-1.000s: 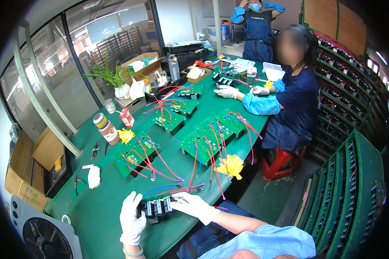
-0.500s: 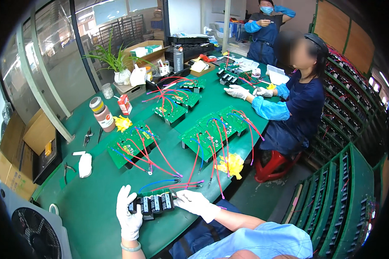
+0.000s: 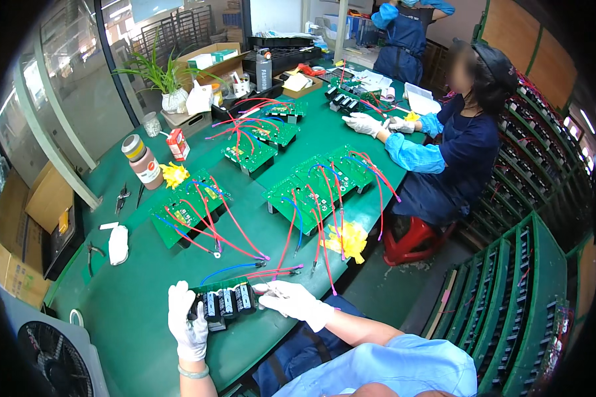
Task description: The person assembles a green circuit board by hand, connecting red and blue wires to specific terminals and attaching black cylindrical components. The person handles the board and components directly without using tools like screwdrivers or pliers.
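The long green table (image 3: 139, 311) has bare surface beside the black module (image 3: 224, 304) at its near edge; wired circuit boards (image 3: 191, 210) lie farther in. The left hand (image 3: 187, 323) wraps curled fingers around the module's left end; the right hand (image 3: 291, 301) pinches its right end.

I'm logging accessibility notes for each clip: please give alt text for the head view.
Two white-gloved hands, left hand and right hand, hold a black block of electronic components with red and blue wires at the near edge of a long green workbench. Green circuit boards with coloured leads lie along it; a seated co-worker in dark blue works further along the bench.
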### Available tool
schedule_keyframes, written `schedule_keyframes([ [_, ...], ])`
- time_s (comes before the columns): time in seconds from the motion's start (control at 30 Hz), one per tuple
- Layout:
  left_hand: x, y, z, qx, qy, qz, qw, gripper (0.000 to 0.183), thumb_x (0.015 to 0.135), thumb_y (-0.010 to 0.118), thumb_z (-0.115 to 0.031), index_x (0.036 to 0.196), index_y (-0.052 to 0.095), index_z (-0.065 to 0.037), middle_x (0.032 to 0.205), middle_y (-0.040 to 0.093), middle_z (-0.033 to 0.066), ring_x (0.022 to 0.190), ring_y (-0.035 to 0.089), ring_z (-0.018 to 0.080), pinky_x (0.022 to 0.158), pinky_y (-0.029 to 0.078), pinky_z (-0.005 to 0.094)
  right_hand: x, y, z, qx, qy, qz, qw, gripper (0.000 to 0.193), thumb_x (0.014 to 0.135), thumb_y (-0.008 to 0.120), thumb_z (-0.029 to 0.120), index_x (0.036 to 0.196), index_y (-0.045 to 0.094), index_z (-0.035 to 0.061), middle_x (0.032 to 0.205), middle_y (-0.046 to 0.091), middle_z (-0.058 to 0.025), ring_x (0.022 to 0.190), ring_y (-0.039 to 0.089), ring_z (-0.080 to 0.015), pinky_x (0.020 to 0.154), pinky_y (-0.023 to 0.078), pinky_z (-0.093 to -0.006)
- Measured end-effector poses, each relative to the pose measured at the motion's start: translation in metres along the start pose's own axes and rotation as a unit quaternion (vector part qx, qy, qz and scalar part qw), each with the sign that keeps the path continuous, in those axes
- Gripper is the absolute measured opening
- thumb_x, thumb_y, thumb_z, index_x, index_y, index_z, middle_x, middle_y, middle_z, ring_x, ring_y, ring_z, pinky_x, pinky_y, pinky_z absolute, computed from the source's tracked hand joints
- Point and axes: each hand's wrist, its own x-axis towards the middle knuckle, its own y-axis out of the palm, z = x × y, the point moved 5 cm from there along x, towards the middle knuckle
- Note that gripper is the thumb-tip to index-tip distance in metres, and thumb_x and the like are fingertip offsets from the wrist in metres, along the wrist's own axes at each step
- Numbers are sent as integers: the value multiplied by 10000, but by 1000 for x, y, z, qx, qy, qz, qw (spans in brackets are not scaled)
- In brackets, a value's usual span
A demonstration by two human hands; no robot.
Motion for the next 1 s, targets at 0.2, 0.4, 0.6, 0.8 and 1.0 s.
schedule_keyframes([
  [0.2, -4, -1, 1, -13, -15, 0, 1000, 245, 889, 724, -59, 1124, 681, -6, 1247, 676, 222, 1209, 631, 395, 1147, 386, 516, 1, 1, 0, -22, -6, -10, 1000, 477, 978, 687, 280, 1404, 598, 84, 968, 722, 28, 603, 467, -8, 512, 370, -187],
  [0.4, -4, -5, 0, -115, -243, -6, 963, 342, 846, 746, -9, 1183, 686, -1, 1174, 710, 149, 1062, 671, 232, 1001, 500, 367, 1, 2, 5, -40, -4, 7, 999, 459, 988, 668, 259, 1403, 595, 76, 944, 700, 22, 590, 453, -12, 508, 362, -186],
  [0.6, -10, -6, 32, -122, -310, 48, 942, 323, 855, 713, 35, 1172, 694, -24, 1059, 695, 58, 969, 625, 144, 917, 495, 301, 0, 4, 11, -5, -1, 18, 1000, 418, 994, 646, 212, 1382, 608, 63, 935, 684, 19, 580, 444, -20, 509, 367, -186],
  [0.8, -12, 2, 36, -155, -331, 53, 929, 341, 863, 684, 40, 1197, 673, -29, 1132, 695, 77, 1048, 640, 165, 967, 486, 312, 1, 3, 8, -7, -3, 20, 1000, 399, 1000, 630, 198, 1375, 613, 62, 944, 684, 18, 588, 450, -18, 513, 368, -186],
  [1.0, -14, -1, 44, -291, -288, 78, 909, 508, 833, 570, 98, 1332, 575, 2, 1378, 599, 132, 1287, 540, 219, 1125, 379, 351, -1, 4, 9, 5, -21, 44, 999, 423, 1016, 606, 208, 1410, 577, 59, 970, 692, 14, 605, 452, -15, 524, 370, -180],
])
